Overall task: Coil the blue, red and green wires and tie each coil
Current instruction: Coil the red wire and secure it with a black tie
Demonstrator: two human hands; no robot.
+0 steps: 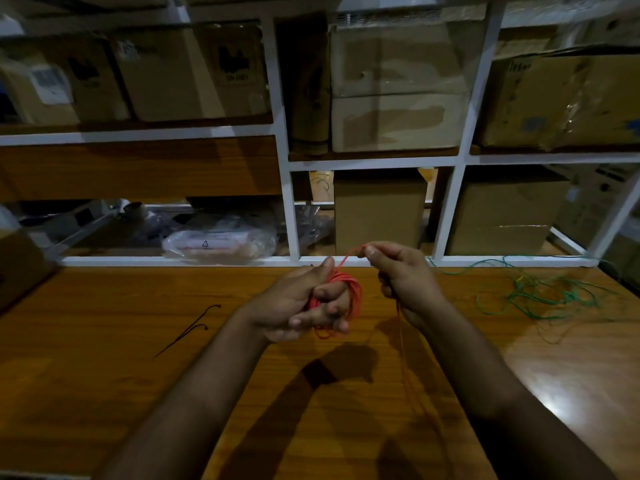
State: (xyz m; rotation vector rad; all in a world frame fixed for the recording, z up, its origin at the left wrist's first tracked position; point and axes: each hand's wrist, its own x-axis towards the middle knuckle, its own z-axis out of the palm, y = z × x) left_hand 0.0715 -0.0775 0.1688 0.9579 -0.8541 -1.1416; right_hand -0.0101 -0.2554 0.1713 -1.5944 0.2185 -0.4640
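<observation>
Left hand (304,303) grips red wire coil (349,292), fingers (329,308) curled round it, above desk (104,341) centre. Right hand (401,275) pinches red strand just right of coil. Green wire (540,292) loose on desk, far right. Black ties (194,329) left.

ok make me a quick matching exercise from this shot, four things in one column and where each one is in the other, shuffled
Things:
1. red wire coil
2. green wire
3. black ties
4. clear plastic bag

Places:
A. loose on the table, right side
B. on the low shelf behind the table
C. held in the left hand
D. flat on the table, left side

Pairs: 1-C, 2-A, 3-D, 4-B
</observation>
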